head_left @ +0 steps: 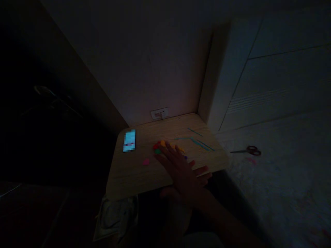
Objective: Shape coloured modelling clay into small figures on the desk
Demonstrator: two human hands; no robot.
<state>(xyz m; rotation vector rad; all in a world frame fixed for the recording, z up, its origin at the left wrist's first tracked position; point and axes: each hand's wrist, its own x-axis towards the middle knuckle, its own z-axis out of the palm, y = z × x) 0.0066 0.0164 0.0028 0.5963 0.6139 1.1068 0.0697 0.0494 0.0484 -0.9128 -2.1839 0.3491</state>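
Note:
My right hand [179, 168] reaches in from the lower right over the table's front edge, fingers stretched out to the upper left. Beneath it, my left hand [203, 171] crosses the other way; its straight fingers stick out to the right. The palms face each other, and what may lie between them is hidden. Near the right fingertips are small red [156, 146], orange [162, 142] and green pieces [157, 151], their material unclear in the dim light. A yellow piece [182, 149] and a dark blue bit [186, 157] lie partly behind that hand. A pink piece [146, 161] sits to the left.
A lit phone [129, 140] lies on the left of the wooden table [134, 179]. Thin teal strips [200, 144] lie at right. Scissors [248, 151] are on the floor. A wall socket [159, 113] and a pale cabinet [238, 69] stand behind.

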